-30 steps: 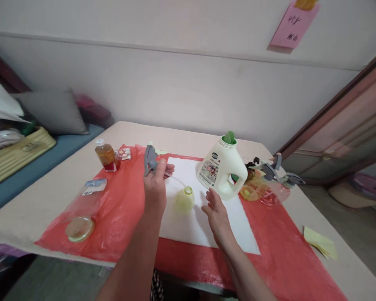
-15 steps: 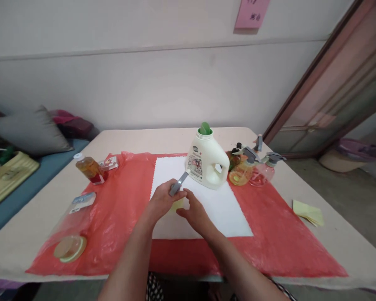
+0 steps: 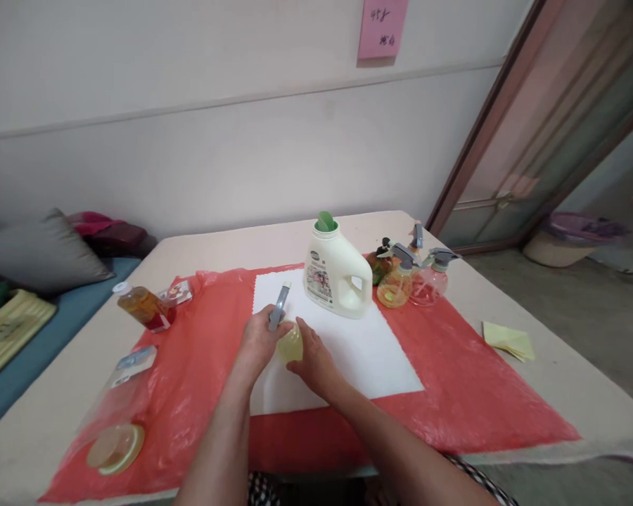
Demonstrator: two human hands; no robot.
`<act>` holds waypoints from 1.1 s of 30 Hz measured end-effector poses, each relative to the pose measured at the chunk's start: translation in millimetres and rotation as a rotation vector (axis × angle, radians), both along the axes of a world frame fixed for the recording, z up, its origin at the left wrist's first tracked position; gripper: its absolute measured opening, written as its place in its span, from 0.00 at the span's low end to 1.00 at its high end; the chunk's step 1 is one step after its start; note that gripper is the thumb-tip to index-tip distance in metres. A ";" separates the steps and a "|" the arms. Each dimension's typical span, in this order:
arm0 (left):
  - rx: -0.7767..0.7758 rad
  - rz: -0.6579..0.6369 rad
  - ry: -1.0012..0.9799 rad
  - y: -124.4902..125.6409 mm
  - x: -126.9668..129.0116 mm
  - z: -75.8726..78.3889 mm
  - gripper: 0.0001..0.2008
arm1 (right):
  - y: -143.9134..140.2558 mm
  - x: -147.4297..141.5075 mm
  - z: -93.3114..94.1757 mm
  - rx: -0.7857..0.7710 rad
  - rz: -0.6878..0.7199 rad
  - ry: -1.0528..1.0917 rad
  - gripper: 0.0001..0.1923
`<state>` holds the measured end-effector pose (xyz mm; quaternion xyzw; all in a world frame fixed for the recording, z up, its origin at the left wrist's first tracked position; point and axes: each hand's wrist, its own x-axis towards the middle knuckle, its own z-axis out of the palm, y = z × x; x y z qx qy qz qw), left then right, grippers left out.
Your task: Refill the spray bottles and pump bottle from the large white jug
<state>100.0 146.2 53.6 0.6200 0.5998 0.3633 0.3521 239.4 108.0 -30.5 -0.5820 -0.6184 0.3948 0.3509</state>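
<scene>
We saw the yellow bottle (image 3: 290,346) mostly hidden between our hands, jug label (image 3: 317,280) print too small to read, pink note (image 3: 382,28) cut off at the top, bottle cluster (image 3: 406,275) overlapping

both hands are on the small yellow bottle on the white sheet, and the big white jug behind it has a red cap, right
Not quite: the head view shows the white jug has a green cap, not red. The rest holds: the left hand and right hand are on the small yellow bottle on the white sheet.

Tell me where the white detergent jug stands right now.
The white detergent jug stands upright at the white sheet's far edge, left of the spray bottles, beyond both hands.
</scene>
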 end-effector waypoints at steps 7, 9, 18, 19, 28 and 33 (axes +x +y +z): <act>-0.027 0.203 -0.670 -6.5 -14.2 21.7 0.17 | -9.9 12.3 27.1 0.327 -0.026 0.060 0.46; -0.070 0.152 -0.838 -10.1 -14.6 26.2 0.18 | -14.4 17.1 33.4 0.533 -0.016 0.060 0.41; -0.180 -0.108 -1.030 -20.1 -7.7 34.5 0.13 | -22.5 31.0 59.1 0.283 -0.033 0.406 0.30; -0.186 -0.133 -1.050 -21.2 -6.5 35.1 0.13 | -23.0 29.9 62.4 0.115 -0.039 0.564 0.27; -0.107 0.081 -1.124 -14.2 2.6 25.6 0.11 | -27.5 25.6 77.5 -0.381 0.005 1.271 0.27; -0.066 0.053 -1.132 -15.0 0.6 27.9 0.13 | -21.9 32.7 71.3 -0.402 0.028 1.109 0.27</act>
